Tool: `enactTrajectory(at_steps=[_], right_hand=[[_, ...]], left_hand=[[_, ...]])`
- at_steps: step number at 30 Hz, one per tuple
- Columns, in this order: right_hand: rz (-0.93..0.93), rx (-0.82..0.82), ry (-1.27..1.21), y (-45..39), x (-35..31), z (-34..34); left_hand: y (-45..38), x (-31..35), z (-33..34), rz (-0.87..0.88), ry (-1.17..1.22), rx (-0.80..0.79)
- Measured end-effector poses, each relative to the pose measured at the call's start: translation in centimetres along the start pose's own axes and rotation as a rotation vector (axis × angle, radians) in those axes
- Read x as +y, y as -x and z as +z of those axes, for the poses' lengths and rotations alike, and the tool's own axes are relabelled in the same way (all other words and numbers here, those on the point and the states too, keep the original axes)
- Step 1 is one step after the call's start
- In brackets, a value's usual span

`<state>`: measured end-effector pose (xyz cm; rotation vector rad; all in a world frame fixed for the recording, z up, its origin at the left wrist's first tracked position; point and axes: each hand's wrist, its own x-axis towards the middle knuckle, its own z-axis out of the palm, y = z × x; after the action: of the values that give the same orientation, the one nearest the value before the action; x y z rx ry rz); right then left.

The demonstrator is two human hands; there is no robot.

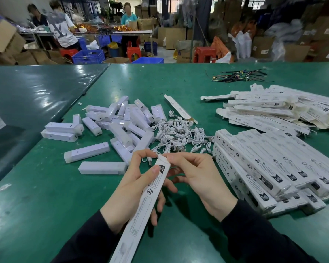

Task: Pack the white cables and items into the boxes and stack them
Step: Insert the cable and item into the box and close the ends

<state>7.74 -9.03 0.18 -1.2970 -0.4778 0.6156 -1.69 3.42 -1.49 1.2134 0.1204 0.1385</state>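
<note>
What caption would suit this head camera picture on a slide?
Both hands, left hand and right hand, close the end flap of a long white cardboard box over a green table.

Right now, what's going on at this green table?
A person is closing a long white box: the left hand grips it while the right hand pinches its end flap. Packed boxes are stacked to the right, with loose white cables and light bars still waiting on the table.

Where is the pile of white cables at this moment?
In the head view, the white cables lie heaped mid-table on the green table, just beyond both hands, between the scattered white light bars on the left and the stacked boxes on the right.
</note>
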Motion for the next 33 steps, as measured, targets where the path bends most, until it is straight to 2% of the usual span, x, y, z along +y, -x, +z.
enactTrajectory(at_steps=[10,19,22,25,33], right_hand=[[-0.126,0.009,0.202,-0.3,0.1,-0.6],[-0.142,-0.036,0.252,-0.5,-0.2,-1.3],[-0.097,-0.048,0.254,-0.6,-0.2,-1.6],[-0.047,-0.039,0.236,-0.6,0.2,-1.4],[0.017,-0.036,-0.013,-0.6,0.9,-0.6]], left_hand=[[0.1,0.1,-0.1,-0.051,0.010,-0.026],[0.4,0.6,-0.3,-0.124,0.037,-0.047],[0.4,0.6,-0.2,-0.129,0.020,-0.062],[0.4,0.5,-0.2,-0.128,0.001,-0.059],[0.4,0.6,0.1,-0.130,0.012,-0.052]])
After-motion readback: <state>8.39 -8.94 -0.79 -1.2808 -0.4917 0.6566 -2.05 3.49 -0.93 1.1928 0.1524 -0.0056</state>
